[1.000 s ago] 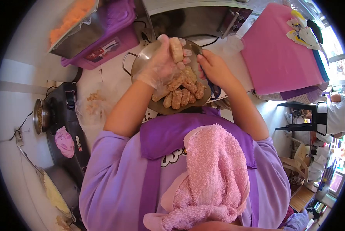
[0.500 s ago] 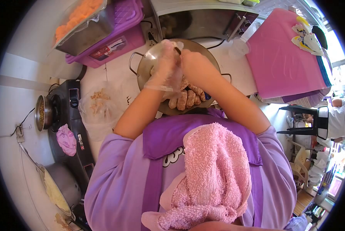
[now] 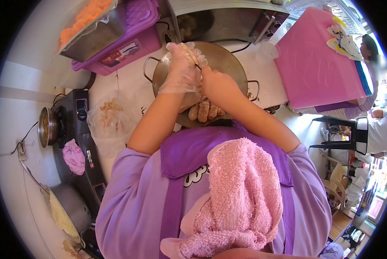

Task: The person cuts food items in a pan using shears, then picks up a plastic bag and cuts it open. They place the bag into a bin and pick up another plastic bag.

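A wide metal pan point(image 3: 230, 64) with two loop handles stands on the white counter in front of me. Several brown, finger-shaped food pieces point(image 3: 205, 110) lie in its near part. My left hand point(image 3: 182, 64), in a loose clear plastic glove, is raised over the pan with its fingers curled; what lies in them is not clear. Close beside it my right hand point(image 3: 217, 82) is closed on a thin dark tool point(image 3: 198, 67), whose tip points at the left hand. The tool's kind is hidden by the fist.
Left of the pan lies a clear plastic bag point(image 3: 111, 116) with crumbs, beside a black stove point(image 3: 79, 146) bearing a small pot point(image 3: 50, 127). Behind stand a purple bin point(image 3: 124, 54), a tray of orange food point(image 3: 88, 39) and an oven point(image 3: 228, 23). A pink board point(image 3: 318, 64) is at right.
My left hand has turned and its gloved fingers show more. My right hand has moved slightly down. A blue thing at the pan's right side is now out of sight. A person appears behind the pink board.
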The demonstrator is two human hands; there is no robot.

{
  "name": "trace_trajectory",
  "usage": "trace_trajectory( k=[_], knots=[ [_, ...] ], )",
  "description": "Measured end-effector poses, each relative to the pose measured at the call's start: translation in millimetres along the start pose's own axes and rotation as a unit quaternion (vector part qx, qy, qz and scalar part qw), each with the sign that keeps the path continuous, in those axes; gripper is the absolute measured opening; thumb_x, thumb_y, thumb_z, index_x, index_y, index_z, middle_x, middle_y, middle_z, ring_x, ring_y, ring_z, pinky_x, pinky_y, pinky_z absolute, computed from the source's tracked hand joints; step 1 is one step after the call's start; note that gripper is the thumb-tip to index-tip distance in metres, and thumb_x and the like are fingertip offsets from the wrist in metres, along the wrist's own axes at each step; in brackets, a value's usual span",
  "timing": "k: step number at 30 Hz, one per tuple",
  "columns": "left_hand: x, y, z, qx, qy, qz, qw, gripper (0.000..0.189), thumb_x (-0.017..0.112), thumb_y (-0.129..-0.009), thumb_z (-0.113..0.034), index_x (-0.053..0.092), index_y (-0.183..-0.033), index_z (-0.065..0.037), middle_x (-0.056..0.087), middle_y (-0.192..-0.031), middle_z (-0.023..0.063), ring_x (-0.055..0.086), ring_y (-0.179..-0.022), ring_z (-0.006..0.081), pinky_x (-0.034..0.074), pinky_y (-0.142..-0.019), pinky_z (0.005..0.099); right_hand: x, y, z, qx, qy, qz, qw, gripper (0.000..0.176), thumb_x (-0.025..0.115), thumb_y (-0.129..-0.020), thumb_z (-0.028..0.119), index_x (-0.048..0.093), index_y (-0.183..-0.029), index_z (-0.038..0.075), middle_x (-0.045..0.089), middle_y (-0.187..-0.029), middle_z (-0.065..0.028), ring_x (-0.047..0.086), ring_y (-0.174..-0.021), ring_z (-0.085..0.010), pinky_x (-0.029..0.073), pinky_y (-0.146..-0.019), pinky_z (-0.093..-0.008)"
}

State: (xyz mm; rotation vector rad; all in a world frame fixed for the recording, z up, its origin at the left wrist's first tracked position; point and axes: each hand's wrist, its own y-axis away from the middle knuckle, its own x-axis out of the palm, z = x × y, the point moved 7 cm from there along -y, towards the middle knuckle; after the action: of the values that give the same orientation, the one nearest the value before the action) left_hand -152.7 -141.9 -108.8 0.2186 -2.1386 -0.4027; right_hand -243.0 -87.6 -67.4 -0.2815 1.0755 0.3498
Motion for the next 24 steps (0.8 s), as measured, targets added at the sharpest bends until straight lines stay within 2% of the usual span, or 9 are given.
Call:
trace_trajectory(
  k=[5,7,8,10,14,16,20,23,24],
  knots=[
    [-8.3,4.4,-12.1,0.039,0.026,-0.073,0.996,0.052,0.027,-0.09,-0.055,0.043,-0.088,-0.006,0.048,-0.072,0.0089,0.046,-0.062,0.022,0.045,-0.059,0.0355,-5.8,-1.5,-8.8,0.03,0.036,0.043,0.998,0.019,0.045,-0.082,0.015,0.05,-0.086,-0.004,0.059,-0.072,-0.0244,0.059,-0.07,-0.0391,0.046,-0.064,-0.0467],
    [-10.8,1.9,-18.2,0.077,-0.059,-0.024,0.995,0.063,0.03,-0.087,-0.061,0.046,-0.113,-0.005,0.052,-0.101,0.0108,0.051,-0.093,0.0282,0.041,-0.088,0.0414,-28.0,-8.6,-6.6,0.014,-0.014,-0.049,0.999,0.023,0.051,-0.082,0.02,0.055,-0.08,-0.003,0.059,-0.074,-0.022,0.058,-0.07,-0.0372,0.045,-0.063,-0.0448],
    [-13.2,0.5,-13.4,0.076,-0.06,-0.022,0.995,0.063,0.03,-0.087,-0.061,0.046,-0.113,-0.005,0.052,-0.101,0.0108,0.051,-0.093,0.0282,0.041,-0.088,0.0414,-29.0,-13.9,-9.4,0.015,-0.014,-0.05,0.999,0.023,0.051,-0.082,0.02,0.055,-0.08,-0.003,0.059,-0.074,-0.022,0.058,-0.07,-0.0372,0.045,-0.063,-0.0448],
    [-4.5,4.2,-2.5,0.086,-0.028,0.034,0.995,0.06,0.032,-0.088,-0.058,0.047,-0.11,-0.004,0.053,-0.102,0.0096,0.051,-0.095,0.0251,0.039,-0.09,0.0383,-51.5,-16.6,-7.8,-0.051,-0.116,-0.209,0.97,0.024,0.057,-0.079,0.023,0.058,-0.075,-0.001,0.058,-0.072,-0.0192,0.056,-0.068,-0.0359,0.044,-0.06,-0.0424],
    [0.2,3.5,13.0,0.083,-0.036,0.077,0.993,0.055,0.032,-0.088,-0.057,0.047,-0.103,-0.006,0.054,-0.095,0.0083,0.053,-0.09,0.0203,0.041,-0.087,0.0329,-52.9,-19.8,-8.1,-0.025,-0.107,-0.213,0.971,0.023,0.057,-0.077,0.021,0.06,-0.074,-0.001,0.058,-0.076,-0.017,0.056,-0.075,-0.0346,0.045,-0.066,-0.0413],
    [9.1,15.3,16.3,0.081,-0.109,0.121,0.983,0.06,0.034,-0.087,-0.059,0.046,-0.109,-0.004,0.054,-0.104,0.0092,0.051,-0.1,0.02,0.04,-0.09,0.0329,-48.7,-19.9,-10.2,-0.015,-0.095,-0.209,0.973,0.021,0.056,-0.077,0.021,0.061,-0.074,0.0,0.058,-0.076,-0.0165,0.056,-0.074,-0.0345,0.045,-0.066,-0.0416],
    [15.1,25.1,21.5,0.071,-0.105,0.095,0.987,0.061,0.034,-0.086,-0.059,0.047,-0.109,-0.004,0.054,-0.104,0.0088,0.051,-0.1,0.0197,0.039,-0.092,0.0324,-41.9,-22.5,-16.1,-0.012,-0.079,-0.207,0.975,0.021,0.056,-0.077,0.02,0.059,-0.074,0.0,0.057,-0.076,-0.0169,0.056,-0.074,-0.0346,0.045,-0.065,-0.0415],
    [10.0,19.1,23.7,0.073,-0.094,0.1,0.988,0.061,0.032,-0.087,-0.059,0.046,-0.111,-0.003,0.054,-0.105,0.009,0.051,-0.101,0.02,0.038,-0.093,0.0323,-43.8,-22.9,-19.2,-0.045,-0.078,-0.252,0.964,0.021,0.059,-0.075,0.02,0.057,-0.076,-0.001,0.055,-0.066,-0.0168,0.054,-0.062,-0.0327,0.043,-0.057,-0.038],
    [15.2,24.0,21.0,0.069,-0.092,0.112,0.987,0.06,0.031,-0.088,-0.058,0.046,-0.11,-0.004,0.053,-0.105,0.0091,0.05,-0.101,0.0202,0.038,-0.093,0.0326,-41.7,-26.0,-24.1,-0.015,-0.119,-0.205,0.971,0.02,0.058,-0.075,0.019,0.057,-0.075,-0.001,0.056,-0.068,-0.0176,0.054,-0.064,-0.0342,0.043,-0.058,-0.0392]
  ],
)
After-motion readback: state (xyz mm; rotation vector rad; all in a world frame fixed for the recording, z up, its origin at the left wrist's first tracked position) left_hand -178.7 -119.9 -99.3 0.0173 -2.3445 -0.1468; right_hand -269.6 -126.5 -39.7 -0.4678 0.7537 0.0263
